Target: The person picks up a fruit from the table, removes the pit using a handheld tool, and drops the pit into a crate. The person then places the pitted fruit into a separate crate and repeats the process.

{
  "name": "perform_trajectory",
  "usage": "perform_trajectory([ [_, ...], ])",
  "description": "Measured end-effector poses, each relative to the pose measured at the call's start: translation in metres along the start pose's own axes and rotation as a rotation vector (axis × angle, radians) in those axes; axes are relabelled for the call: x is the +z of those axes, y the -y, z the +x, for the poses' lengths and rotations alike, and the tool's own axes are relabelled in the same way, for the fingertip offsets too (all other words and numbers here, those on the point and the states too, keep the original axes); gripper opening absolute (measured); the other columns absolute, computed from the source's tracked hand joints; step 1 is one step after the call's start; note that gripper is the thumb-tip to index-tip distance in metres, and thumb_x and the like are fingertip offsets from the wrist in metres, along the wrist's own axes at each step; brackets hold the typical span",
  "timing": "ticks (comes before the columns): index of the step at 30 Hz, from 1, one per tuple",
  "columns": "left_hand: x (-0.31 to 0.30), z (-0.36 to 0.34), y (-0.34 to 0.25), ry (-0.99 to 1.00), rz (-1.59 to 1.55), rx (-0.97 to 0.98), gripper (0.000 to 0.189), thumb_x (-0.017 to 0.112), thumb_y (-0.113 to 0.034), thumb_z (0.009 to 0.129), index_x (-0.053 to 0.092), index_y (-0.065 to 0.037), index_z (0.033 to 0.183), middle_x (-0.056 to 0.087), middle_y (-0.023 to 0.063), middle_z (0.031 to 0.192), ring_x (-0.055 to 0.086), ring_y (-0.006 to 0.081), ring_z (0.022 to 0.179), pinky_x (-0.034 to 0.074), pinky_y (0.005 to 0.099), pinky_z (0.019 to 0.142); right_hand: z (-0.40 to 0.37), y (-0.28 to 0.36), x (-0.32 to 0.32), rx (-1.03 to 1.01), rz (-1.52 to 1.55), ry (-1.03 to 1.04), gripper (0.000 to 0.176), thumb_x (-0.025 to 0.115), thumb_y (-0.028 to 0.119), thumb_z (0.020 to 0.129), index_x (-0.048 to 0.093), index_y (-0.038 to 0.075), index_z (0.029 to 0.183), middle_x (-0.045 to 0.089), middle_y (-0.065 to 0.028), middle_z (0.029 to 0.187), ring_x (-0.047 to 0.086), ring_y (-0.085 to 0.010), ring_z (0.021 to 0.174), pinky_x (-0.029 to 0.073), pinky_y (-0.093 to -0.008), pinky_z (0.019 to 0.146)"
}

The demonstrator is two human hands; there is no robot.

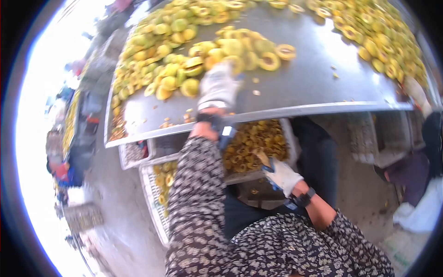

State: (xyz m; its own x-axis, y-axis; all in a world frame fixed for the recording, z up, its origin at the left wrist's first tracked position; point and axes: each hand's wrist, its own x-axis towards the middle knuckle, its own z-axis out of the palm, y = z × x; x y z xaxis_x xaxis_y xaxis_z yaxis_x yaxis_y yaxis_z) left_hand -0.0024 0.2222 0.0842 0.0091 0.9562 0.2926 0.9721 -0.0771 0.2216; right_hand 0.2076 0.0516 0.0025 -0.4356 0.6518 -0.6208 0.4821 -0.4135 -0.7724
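Observation:
My left hand (219,87), in a white glove, reaches over the metal table onto a heap of halved yellow-green stone fruit (233,48). Its fingers are blurred and partly hidden among the fruit, so I cannot make out a grip. My right hand (284,177), in a white glove with blue on it, is lower down, over the near side of a crate (291,143). A brownish-yellow fruit piece (262,158) shows at its fingertips. Inside the crate lie many darker fruit pieces (258,138).
The metal table (314,83) has a raised front rim. More fruit (383,41) is piled at its right. A white crate (150,194) with fruit stands at lower left. Another person's gloved hand (415,92) is at the table's right end. Other crates (383,134) stand underneath.

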Motion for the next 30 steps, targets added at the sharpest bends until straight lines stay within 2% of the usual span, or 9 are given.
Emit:
perform_trajectory([
  [2, 0.0, 0.009, -0.01, 0.222, 0.116, -0.166, 0.023, 0.058, -0.017, 0.077, 0.06, -0.003, 0.095, 0.064, 0.0179, 0.088, 0.064, 0.0323, 0.082, 0.053, 0.0405, 0.068, 0.009, -0.007, 0.002, 0.021, -0.128, 0.061, 0.02, 0.057, 0.021, 0.086, 0.049, 0.004, 0.092, 0.055, -0.0061, 0.062, 0.053, -0.0145, 0.049, 0.041, -0.0309, 0.043],
  [5, 0.013, -0.004, 0.003, 0.058, 0.27, 0.051, 0.018, 0.054, -0.008, 0.077, 0.064, -0.003, 0.091, 0.065, 0.0172, 0.088, 0.066, 0.0309, 0.079, 0.054, 0.039, 0.065, 0.006, -0.001, 0.003, -0.049, -0.062, 0.039, 0.018, 0.054, 0.021, 0.086, 0.051, 0.003, 0.086, 0.053, -0.0053, 0.057, 0.053, -0.015, 0.047, 0.04, -0.0316, 0.042],
  [10, -0.002, -0.03, 0.01, 0.228, 0.027, -0.192, 0.027, 0.051, -0.011, 0.082, 0.056, -0.005, 0.108, 0.059, 0.0203, 0.101, 0.059, 0.0324, 0.095, 0.048, 0.0407, 0.081, 0.029, -0.033, 0.003, -0.052, -0.051, 0.025, 0.018, 0.061, 0.016, 0.085, 0.053, 0.004, 0.096, 0.054, -0.0044, 0.057, 0.051, -0.013, 0.045, 0.04, -0.03, 0.039],
  [14, -0.052, -0.072, 0.001, -0.009, -0.414, -0.209, 0.043, 0.068, -0.013, 0.074, 0.054, -0.002, 0.113, 0.062, 0.021, 0.099, 0.059, 0.0336, 0.097, 0.046, 0.0372, 0.084, 0.001, 0.002, -0.005, 0.018, 0.488, 0.114, 0.02, 0.058, 0.016, 0.088, 0.055, 0.007, 0.106, 0.045, 0.0018, 0.053, 0.041, -0.0076, 0.036, 0.033, -0.0231, 0.032],
  [17, -0.068, -0.113, -0.018, -0.029, -0.942, -0.296, 0.049, 0.074, -0.009, 0.072, 0.053, 0.001, 0.115, 0.065, 0.0115, 0.097, 0.06, 0.0148, 0.093, 0.047, 0.0272, 0.084, -0.014, 0.032, -0.007, -0.217, 0.668, -0.002, 0.026, 0.053, 0.02, 0.091, 0.054, 0.001, 0.108, 0.042, 0.0026, 0.052, 0.039, -0.0084, 0.033, 0.032, -0.0236, 0.03],
  [20, -0.068, -0.155, -0.035, 0.19, -1.467, -0.46, 0.044, 0.073, -0.006, 0.074, 0.056, -0.002, 0.114, 0.061, 0.0035, 0.101, 0.055, 0.0109, 0.091, 0.045, 0.0249, 0.084, -0.029, 0.06, -0.003, -0.423, 0.797, 0.052, 0.025, 0.052, 0.02, 0.092, 0.054, 0.002, 0.109, 0.046, 0.0065, 0.063, 0.044, -0.003, 0.049, 0.037, -0.0163, 0.044],
  [24, -0.054, -0.19, -0.038, 0.161, -1.558, -0.564, 0.047, 0.074, -0.01, 0.075, 0.055, -0.005, 0.118, 0.061, 0.0006, 0.103, 0.055, 0.0094, 0.091, 0.045, 0.0248, 0.082, -0.016, 0.058, 0.002, -0.409, 0.694, 0.104, 0.025, 0.055, 0.019, 0.092, 0.055, 0.002, 0.11, 0.05, 0.0066, 0.07, 0.046, -0.0016, 0.059, 0.038, -0.0145, 0.053],
  [27, -0.055, -0.206, -0.037, 0.136, -1.662, -0.645, 0.051, 0.073, -0.017, 0.078, 0.052, -0.007, 0.123, 0.06, -0.0002, 0.105, 0.054, 0.0084, 0.091, 0.045, 0.0247, 0.083, -0.019, 0.071, 0.016, -0.285, 0.638, -0.039, 0.009, 0.06, 0.018, 0.088, 0.057, 0.01, 0.092, 0.043, 0.008, 0.056, 0.036, -0.0024, 0.038, 0.026, -0.0196, 0.032],
  [30, -0.04, -0.216, -0.034, 0.123, -1.607, -0.633, 0.054, 0.069, -0.025, 0.082, 0.047, -0.01, 0.129, 0.059, -0.0006, 0.11, 0.054, 0.0075, 0.093, 0.045, 0.0242, 0.084, -0.021, 0.08, 0.022, -0.429, 0.343, -0.124, 0.013, 0.062, 0.012, 0.086, 0.058, 0.006, 0.097, 0.051, 0.0052, 0.062, 0.045, -0.0033, 0.046, 0.035, -0.0187, 0.039],
])
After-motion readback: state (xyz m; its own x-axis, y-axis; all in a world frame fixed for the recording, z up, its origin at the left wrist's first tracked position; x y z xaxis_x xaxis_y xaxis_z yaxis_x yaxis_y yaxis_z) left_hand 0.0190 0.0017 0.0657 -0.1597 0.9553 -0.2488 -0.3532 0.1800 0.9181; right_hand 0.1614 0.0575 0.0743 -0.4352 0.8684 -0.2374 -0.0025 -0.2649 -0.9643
